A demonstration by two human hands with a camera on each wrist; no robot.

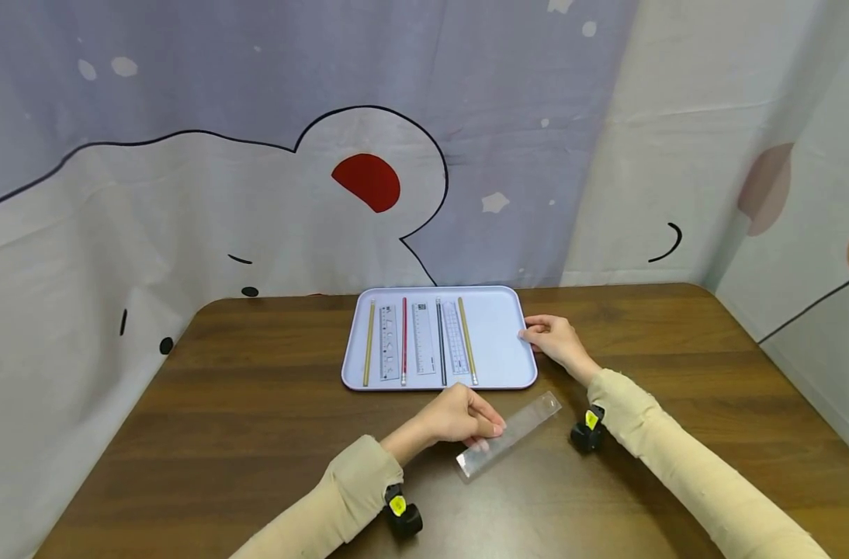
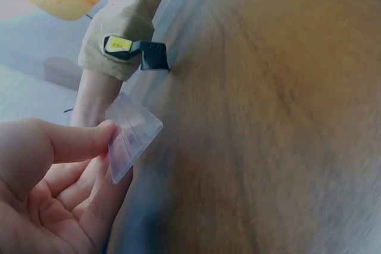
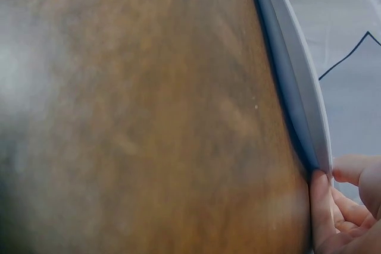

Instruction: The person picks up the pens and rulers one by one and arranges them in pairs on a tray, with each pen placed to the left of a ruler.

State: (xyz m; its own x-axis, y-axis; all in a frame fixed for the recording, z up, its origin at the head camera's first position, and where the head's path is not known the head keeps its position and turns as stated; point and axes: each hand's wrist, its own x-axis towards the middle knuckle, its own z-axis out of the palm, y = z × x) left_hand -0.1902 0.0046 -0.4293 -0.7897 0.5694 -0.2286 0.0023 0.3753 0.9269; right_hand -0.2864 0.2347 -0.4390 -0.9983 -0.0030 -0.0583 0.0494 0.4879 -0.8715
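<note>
My left hand [image 1: 459, 415] pinches a clear ruler [image 1: 511, 435] between thumb and fingers, in front of the tray. The ruler slants up toward the right, and its markings cannot be read. From the left wrist, the ruler [image 2: 134, 135] is seen nearly end-on, by the thumb. At the right rim of the pale lavender tray [image 1: 497, 338], my right hand [image 1: 553, 340] grips the edge. The right wrist view has the thumb and fingers pinching the tray rim [image 3: 303, 75]. Pencils, including a red pencil [image 1: 404, 341], and clear rulers, one a grid ruler [image 1: 455, 338], alternate on the tray.
The brown wooden table [image 1: 243, 419] extends around the tray. Behind its far edge hangs a printed curtain [image 1: 508, 140]. A black wrist camera [image 1: 405, 522] is strapped to the left sleeve, another wrist camera [image 1: 587, 435] to the right.
</note>
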